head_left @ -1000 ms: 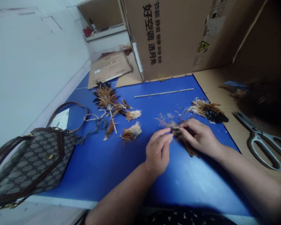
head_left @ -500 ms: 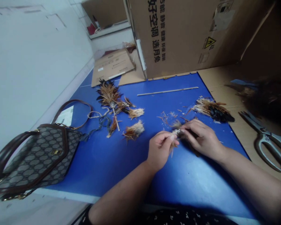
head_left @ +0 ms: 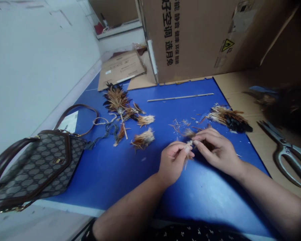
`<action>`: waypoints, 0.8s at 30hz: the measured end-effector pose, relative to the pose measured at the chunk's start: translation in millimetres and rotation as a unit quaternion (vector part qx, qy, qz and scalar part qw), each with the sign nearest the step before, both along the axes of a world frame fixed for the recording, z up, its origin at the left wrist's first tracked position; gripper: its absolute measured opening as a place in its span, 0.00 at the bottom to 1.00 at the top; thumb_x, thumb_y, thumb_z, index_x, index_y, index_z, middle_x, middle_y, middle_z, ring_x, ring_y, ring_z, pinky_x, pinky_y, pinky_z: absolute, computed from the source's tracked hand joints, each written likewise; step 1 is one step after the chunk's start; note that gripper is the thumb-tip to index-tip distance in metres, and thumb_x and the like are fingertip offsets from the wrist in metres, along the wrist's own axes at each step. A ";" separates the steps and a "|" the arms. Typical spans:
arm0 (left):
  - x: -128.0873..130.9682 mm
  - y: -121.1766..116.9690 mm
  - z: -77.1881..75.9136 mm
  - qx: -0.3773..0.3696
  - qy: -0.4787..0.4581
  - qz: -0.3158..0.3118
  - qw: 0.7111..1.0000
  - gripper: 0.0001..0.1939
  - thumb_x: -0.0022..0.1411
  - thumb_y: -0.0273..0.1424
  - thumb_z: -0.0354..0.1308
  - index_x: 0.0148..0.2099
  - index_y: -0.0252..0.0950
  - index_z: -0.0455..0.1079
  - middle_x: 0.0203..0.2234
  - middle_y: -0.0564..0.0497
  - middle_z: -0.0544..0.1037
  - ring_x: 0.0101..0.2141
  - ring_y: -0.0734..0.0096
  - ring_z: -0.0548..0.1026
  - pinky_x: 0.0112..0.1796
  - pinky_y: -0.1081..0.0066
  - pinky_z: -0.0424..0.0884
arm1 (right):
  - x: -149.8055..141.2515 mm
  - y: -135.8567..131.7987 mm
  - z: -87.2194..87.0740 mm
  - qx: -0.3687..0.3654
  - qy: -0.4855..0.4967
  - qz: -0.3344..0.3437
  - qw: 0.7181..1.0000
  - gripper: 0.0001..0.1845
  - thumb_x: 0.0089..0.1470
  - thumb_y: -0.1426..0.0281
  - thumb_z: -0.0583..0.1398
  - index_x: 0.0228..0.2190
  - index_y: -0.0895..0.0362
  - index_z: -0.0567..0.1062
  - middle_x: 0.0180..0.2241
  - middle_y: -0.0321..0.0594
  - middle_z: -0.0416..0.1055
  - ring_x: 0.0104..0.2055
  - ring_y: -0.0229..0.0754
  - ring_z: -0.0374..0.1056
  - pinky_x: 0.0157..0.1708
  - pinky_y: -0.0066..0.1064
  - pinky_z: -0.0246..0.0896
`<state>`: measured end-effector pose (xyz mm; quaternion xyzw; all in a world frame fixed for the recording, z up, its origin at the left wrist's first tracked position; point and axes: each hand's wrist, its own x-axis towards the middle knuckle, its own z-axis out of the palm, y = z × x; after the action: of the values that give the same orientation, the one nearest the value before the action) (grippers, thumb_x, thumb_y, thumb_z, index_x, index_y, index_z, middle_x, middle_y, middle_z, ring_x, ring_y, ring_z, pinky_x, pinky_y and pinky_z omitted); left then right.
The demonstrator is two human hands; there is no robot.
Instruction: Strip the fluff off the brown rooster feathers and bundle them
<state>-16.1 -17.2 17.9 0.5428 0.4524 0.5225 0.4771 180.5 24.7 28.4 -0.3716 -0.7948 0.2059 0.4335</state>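
My left hand (head_left: 175, 160) is closed, thumb and forefinger pinching small brown feathers (head_left: 190, 143) by their pale quill ends. Close against it, my right hand (head_left: 214, 147) pinches at the same pale ends with thumb and fingertips; more dark feathers show partly hidden under its palm. Just beyond the fingers lie loose feather bits and quill scraps (head_left: 182, 124). To the left are two small feather bunches, one nearer (head_left: 143, 139) and one farther (head_left: 145, 119). Behind them rests a feather duster (head_left: 116, 100) with a thin bare stick.
A patterned handbag (head_left: 47, 160) stands on the blue table (head_left: 130, 177) at left, beside a grey cloth strip (head_left: 106, 132). A thin stick (head_left: 180, 97) lies at the back. At right are a feather pile (head_left: 229, 118) and large scissors (head_left: 286, 150). A big cardboard box (head_left: 195, 40) stands behind.
Both hands stay together at the feathers, with slight finger movement at the pale ends. The view has shifted a little; the things on the table lie as before.
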 end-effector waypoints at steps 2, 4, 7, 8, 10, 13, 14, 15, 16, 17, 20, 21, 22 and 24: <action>0.5 -0.8 1.1 -0.006 -0.012 -0.008 1.000 0.13 0.72 0.36 0.62 0.40 0.34 0.83 0.34 0.44 0.83 0.35 0.67 0.81 0.39 0.67 0.81 | -0.4 0.2 -1.5 -0.027 0.007 0.007 1.000 0.05 0.65 0.73 0.64 0.41 0.50 0.79 0.38 0.40 0.80 0.41 0.46 0.76 0.48 0.43 0.69; 0.6 -0.8 0.8 -0.018 -0.028 -0.007 0.999 0.13 0.72 0.37 0.62 0.41 0.33 0.82 0.34 0.44 0.82 0.33 0.68 0.81 0.38 0.67 0.81 | -0.6 0.3 -2.2 -0.043 0.011 -0.005 0.999 0.04 0.66 0.71 0.63 0.39 0.51 0.79 0.37 0.39 0.80 0.39 0.46 0.76 0.45 0.41 0.69; 0.5 0.2 -1.1 -0.046 -0.062 0.002 0.997 0.13 0.71 0.38 0.63 0.41 0.33 0.82 0.34 0.45 0.82 0.31 0.70 0.81 0.38 0.67 0.80 | -0.5 0.3 -2.3 -0.052 0.020 -0.059 0.997 0.04 0.67 0.68 0.63 0.38 0.51 0.79 0.35 0.39 0.79 0.36 0.45 0.75 0.41 0.40 0.69; 0.4 0.6 -2.1 -0.055 -0.073 0.006 0.996 0.13 0.71 0.39 0.63 0.41 0.33 0.81 0.34 0.45 0.82 0.31 0.70 0.81 0.38 0.68 0.80 | 0.0 0.7 -2.4 -0.051 0.024 -0.085 0.995 0.04 0.67 0.68 0.63 0.37 0.51 0.79 0.34 0.39 0.79 0.35 0.45 0.75 0.40 0.39 0.69; 0.3 1.4 -4.2 -0.066 -0.090 0.012 0.994 0.13 0.71 0.39 0.64 0.41 0.33 0.81 0.33 0.46 0.82 0.31 0.70 0.81 0.38 0.68 0.80 | 2.3 2.4 -3.0 -0.040 0.029 -0.150 0.987 0.05 0.67 0.66 0.63 0.36 0.51 0.78 0.34 0.40 0.79 0.34 0.45 0.75 0.38 0.38 0.69; 0.2 1.9 -5.5 -0.067 -0.099 0.026 0.993 0.13 0.71 0.39 0.64 0.40 0.33 0.80 0.33 0.46 0.82 0.30 0.71 0.81 0.38 0.68 0.80 | 7.8 6.6 -3.7 -0.017 0.019 -0.201 0.979 0.06 0.66 0.65 0.63 0.35 0.52 0.78 0.34 0.41 0.79 0.35 0.47 0.75 0.38 0.40 0.69; 0.1 1.7 -4.9 -0.063 -0.097 0.028 0.993 0.13 0.71 0.40 0.64 0.40 0.34 0.80 0.33 0.46 0.82 0.30 0.71 0.81 0.37 0.68 0.80 | 9.3 7.6 -3.6 -0.015 0.010 -0.186 0.982 0.06 0.66 0.65 0.63 0.35 0.52 0.78 0.34 0.41 0.79 0.35 0.47 0.75 0.38 0.41 0.69; 0.1 1.3 -3.7 -0.057 -0.093 0.029 0.994 0.14 0.71 0.40 0.64 0.40 0.34 0.80 0.33 0.46 0.82 0.30 0.71 0.80 0.37 0.68 0.80 | 10.2 8.2 -3.2 -0.017 0.000 -0.157 0.987 0.06 0.66 0.66 0.63 0.36 0.52 0.78 0.34 0.42 0.80 0.35 0.48 0.76 0.39 0.41 0.70; 0.1 0.8 -2.2 -0.050 -0.084 0.027 0.995 0.14 0.71 0.40 0.63 0.40 0.34 0.80 0.33 0.46 0.82 0.30 0.71 0.80 0.37 0.68 0.80 | 10.3 8.2 -2.5 -0.022 -0.009 -0.120 0.993 0.06 0.67 0.66 0.63 0.36 0.52 0.79 0.34 0.42 0.80 0.35 0.48 0.76 0.39 0.42 0.71; 0.2 0.0 -0.5 -0.041 -0.073 0.022 0.996 0.14 0.71 0.40 0.63 0.40 0.34 0.80 0.33 0.46 0.81 0.30 0.71 0.80 0.37 0.68 0.81 | 9.6 7.6 -1.4 -0.030 -0.016 -0.081 0.996 0.06 0.67 0.66 0.62 0.36 0.52 0.79 0.34 0.42 0.80 0.36 0.48 0.77 0.40 0.42 0.72; 1.0 -2.8 3.8 -0.016 -0.040 -0.006 0.999 0.14 0.72 0.39 0.62 0.41 0.33 0.81 0.35 0.45 0.81 0.30 0.71 0.80 0.37 0.68 0.81 | 4.6 3.6 2.5 -0.058 -0.013 -0.003 0.998 0.07 0.68 0.67 0.62 0.37 0.51 0.81 0.36 0.41 0.82 0.38 0.47 0.79 0.42 0.41 0.74; 1.3 -3.7 4.6 -0.010 -0.034 -0.016 0.999 0.14 0.72 0.39 0.61 0.41 0.33 0.81 0.35 0.45 0.81 0.30 0.71 0.80 0.37 0.68 0.82 | 2.9 2.1 3.9 -0.066 -0.006 0.007 0.998 0.06 0.68 0.67 0.63 0.38 0.51 0.81 0.36 0.41 0.82 0.38 0.46 0.79 0.41 0.40 0.75; 1.6 -4.4 5.1 -0.006 -0.031 -0.023 0.999 0.14 0.72 0.39 0.61 0.41 0.33 0.81 0.35 0.45 0.81 0.30 0.71 0.80 0.36 0.68 0.82 | 1.5 0.9 5.1 -0.075 0.002 0.012 0.997 0.06 0.68 0.67 0.63 0.38 0.51 0.82 0.36 0.41 0.83 0.38 0.45 0.79 0.41 0.39 0.75; 1.9 -5.2 5.4 -0.002 -0.029 -0.029 0.999 0.14 0.72 0.39 0.61 0.40 0.34 0.81 0.36 0.45 0.81 0.31 0.70 0.81 0.35 0.68 0.82 | 0.3 -0.6 6.9 -0.090 0.019 0.009 0.996 0.06 0.67 0.67 0.63 0.37 0.51 0.82 0.36 0.40 0.83 0.37 0.44 0.80 0.40 0.37 0.76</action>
<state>-14.2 -22.4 23.3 0.5391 0.4238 0.5230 0.5062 180.8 24.0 35.3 -0.3974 -0.7682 0.2875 0.4114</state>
